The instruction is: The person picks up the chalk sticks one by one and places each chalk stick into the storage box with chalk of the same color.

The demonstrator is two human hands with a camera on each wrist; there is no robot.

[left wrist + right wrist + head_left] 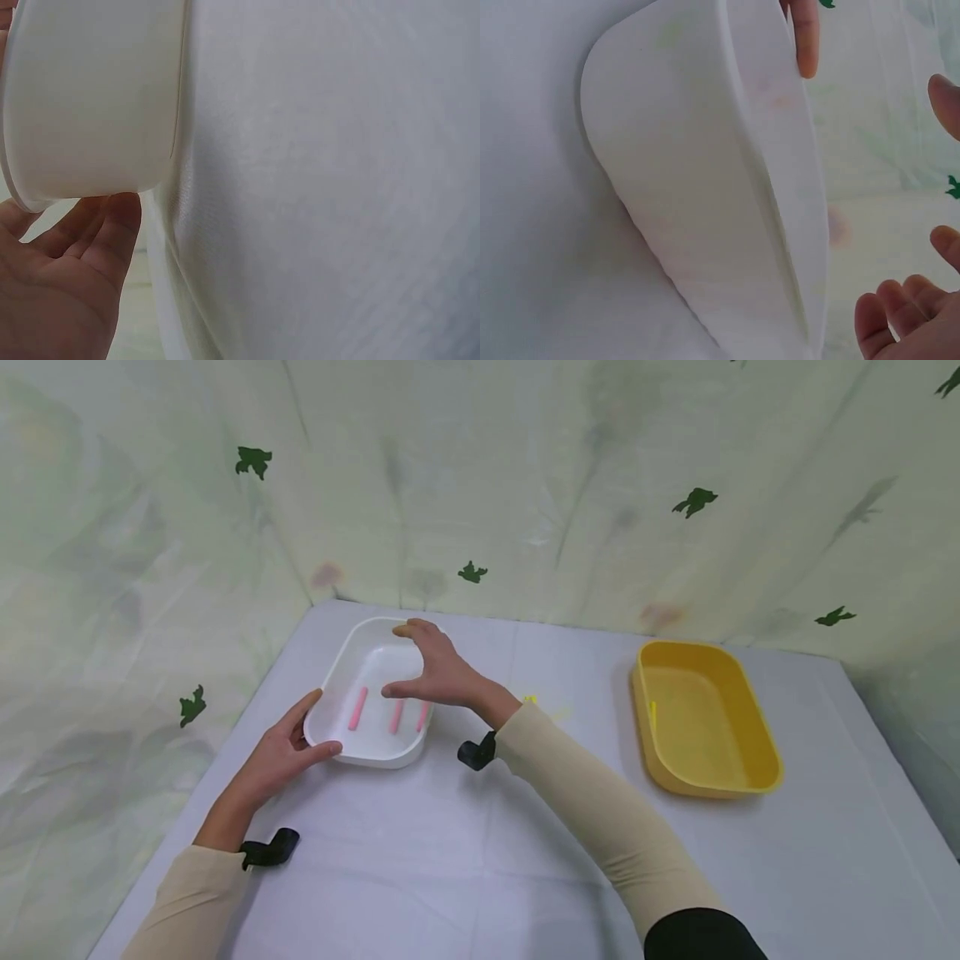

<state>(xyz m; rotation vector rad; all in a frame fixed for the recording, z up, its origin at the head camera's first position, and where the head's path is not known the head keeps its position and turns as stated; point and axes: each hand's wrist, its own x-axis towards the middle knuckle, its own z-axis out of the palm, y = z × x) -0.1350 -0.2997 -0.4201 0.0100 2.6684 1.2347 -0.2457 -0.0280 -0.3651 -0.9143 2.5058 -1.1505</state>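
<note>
A white tray [378,746] stands toward the far left of the table, with three pink sticks [357,708] lying inside. My left hand [276,762] grips its near left corner, thumb at the rim and fingers against the outer wall. From the left wrist view, those fingers [112,232] reach around the outside of the tray [90,97]. Over the tray's right side is my right hand [444,670], thumb and fingers spread wide apart with nothing between them. The right wrist view has its fingers [900,307] apart, beyond the tray's wall [667,165].
On the right of the table is a yellow tray [701,789] with a yellow stick [653,716] by its left wall. Small yellow pieces [530,699] lie on the white cloth [390,860] beside my right wrist. A patterned curtain [540,485] borders the table behind.
</note>
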